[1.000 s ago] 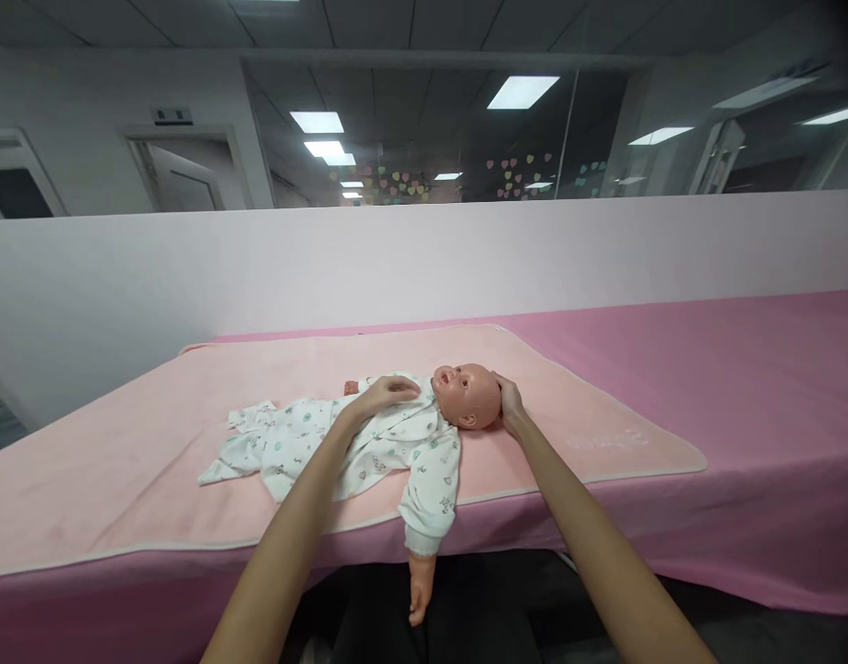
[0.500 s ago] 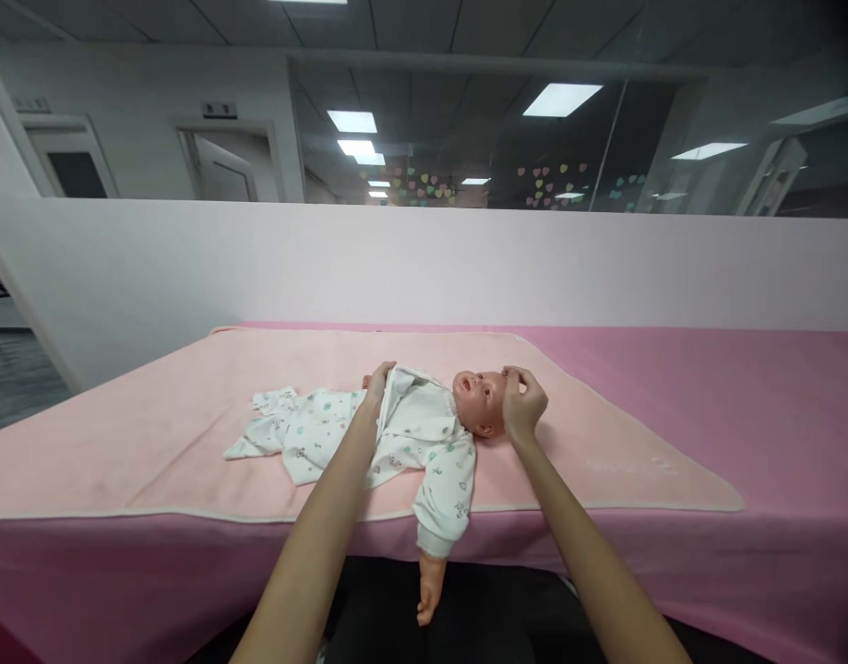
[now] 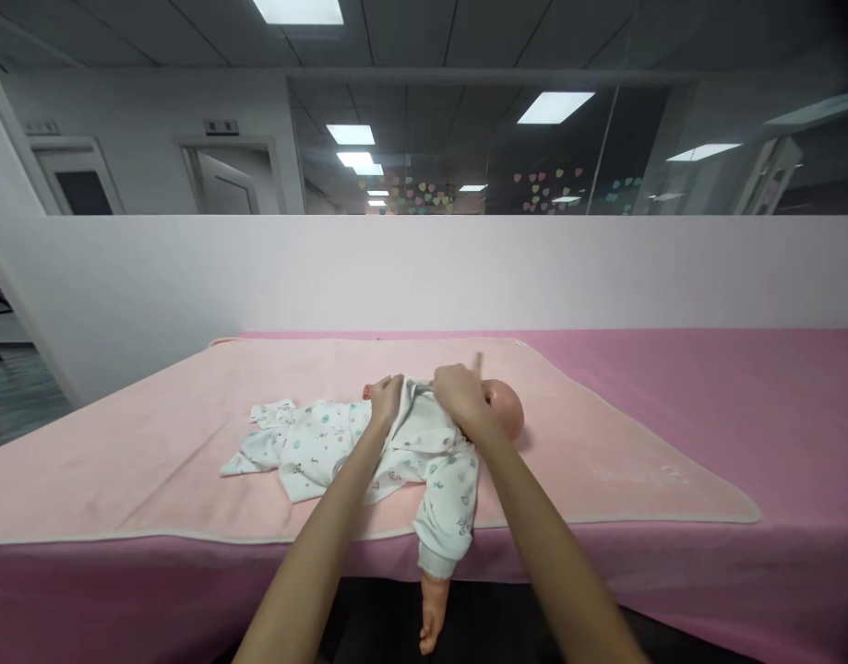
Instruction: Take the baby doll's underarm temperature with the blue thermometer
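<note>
A baby doll lies on its back, head to the right, in a white printed shirt and matching trousers. My left hand is closed on the front edge of the shirt, lifting the cloth a little. Over the doll's collar, my right hand pinches the shirt's upper edge, one finger sticking up; it is slightly blurred and covers most of the doll's face. The doll's near arm hangs over the table's front edge in its sleeve. Its far hand shows just beyond my left hand.
Under the doll spreads a peach blanket with a pale border. It lies on a pink-covered table. A white partition rises behind the table. Glass panels with heart stickers and doorways are beyond it.
My right hand has moved left from the doll's head to the shirt collar, now covering much of the face. My left hand stays on the shirt. The view has tilted slightly upward.
</note>
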{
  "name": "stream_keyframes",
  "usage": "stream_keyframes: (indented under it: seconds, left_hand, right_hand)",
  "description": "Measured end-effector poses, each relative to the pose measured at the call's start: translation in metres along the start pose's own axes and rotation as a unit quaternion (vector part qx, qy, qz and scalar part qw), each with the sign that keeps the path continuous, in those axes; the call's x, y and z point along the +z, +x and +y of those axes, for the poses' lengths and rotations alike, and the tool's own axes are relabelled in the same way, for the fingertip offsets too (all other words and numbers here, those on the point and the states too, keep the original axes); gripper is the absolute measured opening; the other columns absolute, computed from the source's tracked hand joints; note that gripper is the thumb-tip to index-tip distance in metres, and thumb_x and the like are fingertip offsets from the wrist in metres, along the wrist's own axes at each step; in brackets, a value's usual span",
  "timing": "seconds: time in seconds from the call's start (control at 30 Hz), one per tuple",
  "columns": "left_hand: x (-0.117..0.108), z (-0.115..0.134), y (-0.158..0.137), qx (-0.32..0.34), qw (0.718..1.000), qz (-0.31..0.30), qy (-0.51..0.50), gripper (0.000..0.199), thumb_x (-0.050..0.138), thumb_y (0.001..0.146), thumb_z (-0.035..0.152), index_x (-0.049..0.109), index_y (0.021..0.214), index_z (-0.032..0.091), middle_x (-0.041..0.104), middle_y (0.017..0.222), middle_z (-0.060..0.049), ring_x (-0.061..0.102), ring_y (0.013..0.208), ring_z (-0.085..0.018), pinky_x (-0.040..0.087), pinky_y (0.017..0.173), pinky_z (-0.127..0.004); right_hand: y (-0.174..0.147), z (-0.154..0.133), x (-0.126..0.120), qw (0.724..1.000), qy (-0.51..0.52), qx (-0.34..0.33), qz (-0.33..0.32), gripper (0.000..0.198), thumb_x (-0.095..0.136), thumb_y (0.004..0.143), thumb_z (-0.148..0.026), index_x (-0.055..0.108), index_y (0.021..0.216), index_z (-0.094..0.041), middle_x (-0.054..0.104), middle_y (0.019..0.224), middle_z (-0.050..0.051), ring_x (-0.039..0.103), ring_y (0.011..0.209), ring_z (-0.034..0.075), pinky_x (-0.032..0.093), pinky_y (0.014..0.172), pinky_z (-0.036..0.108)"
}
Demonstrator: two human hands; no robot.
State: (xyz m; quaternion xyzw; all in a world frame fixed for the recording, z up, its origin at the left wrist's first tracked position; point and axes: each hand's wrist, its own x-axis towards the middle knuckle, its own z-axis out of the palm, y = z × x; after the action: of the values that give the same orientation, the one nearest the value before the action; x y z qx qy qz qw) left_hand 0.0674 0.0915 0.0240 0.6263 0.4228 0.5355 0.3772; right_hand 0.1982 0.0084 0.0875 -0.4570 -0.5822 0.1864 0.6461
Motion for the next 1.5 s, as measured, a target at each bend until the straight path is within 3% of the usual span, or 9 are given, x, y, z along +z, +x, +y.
stream_keyframes:
  seconds: [0.07,0.13,0.3,0.5,0.63,0.87,1.07,1.33,1.5]
  left_hand:
    - [0.009,0.004,-0.01,0.04,0.998,0.032,0.047,0.025,0.048,0.073,0.04,0.06,0.079,0.019,0.06,0.076,-0.002,0.054,0.07,-0.015,0.042,0.069,-0.028]
    - [0.014,0.008,-0.018,0.1,0.987,0.036,0.121,0.029,0.053,0.07,0.036,0.061,0.093,0.021,0.062,0.086,-0.001,0.055,0.067,-0.013,0.042,0.071,-0.027]
    - [0.012,0.01,-0.018,0.104,0.988,0.02,0.109,0.029,0.053,0.071,0.037,0.066,0.089,0.018,0.067,0.084,-0.004,0.058,0.07,-0.015,0.044,0.07,-0.026]
    - [0.002,0.002,-0.007,0.027,0.999,-0.002,-0.022,0.03,0.055,0.07,0.039,0.07,0.078,0.014,0.069,0.079,-0.005,0.058,0.08,-0.018,0.043,0.073,-0.027]
    - [0.001,0.002,-0.008,0.003,0.999,-0.027,-0.021,0.037,0.052,0.073,0.046,0.069,0.074,0.013,0.064,0.063,-0.002,0.055,0.067,-0.015,0.041,0.063,-0.025]
    - [0.001,0.004,-0.006,0.021,0.997,-0.029,-0.07,0.037,0.056,0.07,0.046,0.069,0.079,0.013,0.063,0.065,-0.002,0.053,0.066,-0.013,0.039,0.06,-0.023]
    - [0.0,0.005,-0.007,-0.027,0.982,-0.087,-0.164,0.037,0.06,0.067,0.039,0.068,0.088,0.009,0.048,0.047,0.004,0.038,0.044,-0.006,0.027,0.045,-0.02]
    - [0.002,0.012,-0.022,0.039,0.974,-0.194,-0.107,0.03,0.066,0.065,0.031,0.068,0.088,0.012,0.066,0.07,-0.003,0.057,0.066,-0.013,0.043,0.063,-0.023]
    - [0.001,0.009,-0.023,0.065,0.976,-0.184,-0.091,0.023,0.069,0.063,0.031,0.069,0.079,0.014,0.069,0.081,-0.006,0.061,0.081,-0.018,0.045,0.078,-0.029]
  right_hand:
    - [-0.027,-0.016,-0.037,0.998,-0.049,0.004,0.032,0.025,0.054,0.076,-0.029,0.056,0.052,-0.022,0.06,0.065,0.004,0.049,0.103,0.027,0.002,0.103,0.052]
    - [-0.06,-0.027,-0.073,0.985,-0.126,0.005,0.12,0.025,0.048,0.08,-0.038,0.061,0.066,-0.023,0.063,0.071,0.005,0.054,0.093,0.026,0.024,0.097,0.047]
    - [-0.125,-0.001,-0.129,0.97,-0.231,0.009,0.07,0.03,0.04,0.082,-0.045,0.063,0.082,-0.025,0.066,0.087,0.007,0.057,0.089,0.025,0.042,0.074,0.034]
    - [-0.148,0.076,-0.15,0.851,-0.52,-0.064,0.03,0.026,0.035,0.084,-0.028,0.059,0.077,-0.021,0.064,0.083,0.01,0.057,0.077,0.025,0.038,0.076,0.041]
    - [-0.146,0.084,-0.133,0.807,-0.584,-0.055,0.065,0.023,0.037,0.082,-0.023,0.06,0.077,-0.018,0.06,0.098,0.015,0.055,0.09,0.028,0.039,0.078,0.043]
    - [-0.118,0.041,-0.037,0.898,-0.416,-0.144,-0.015,0.027,0.036,0.083,-0.015,0.055,0.101,-0.021,0.061,0.098,0.008,0.056,0.089,0.021,0.043,0.077,0.031]
    - [-0.071,0.047,0.021,0.926,-0.331,-0.167,0.068,0.026,0.036,0.082,-0.01,0.06,0.087,-0.017,0.065,0.083,0.006,0.059,0.078,0.017,0.043,0.066,0.026]
    - [-0.059,0.064,0.034,0.951,-0.207,-0.178,0.147,0.025,0.037,0.084,-0.013,0.061,0.086,-0.017,0.064,0.082,0.005,0.058,0.079,0.016,0.046,0.072,0.026]
    - [-0.063,0.066,0.031,0.942,-0.22,-0.215,0.133,0.026,0.037,0.084,-0.012,0.062,0.089,-0.018,0.063,0.095,0.006,0.057,0.091,0.017,0.045,0.079,0.027]
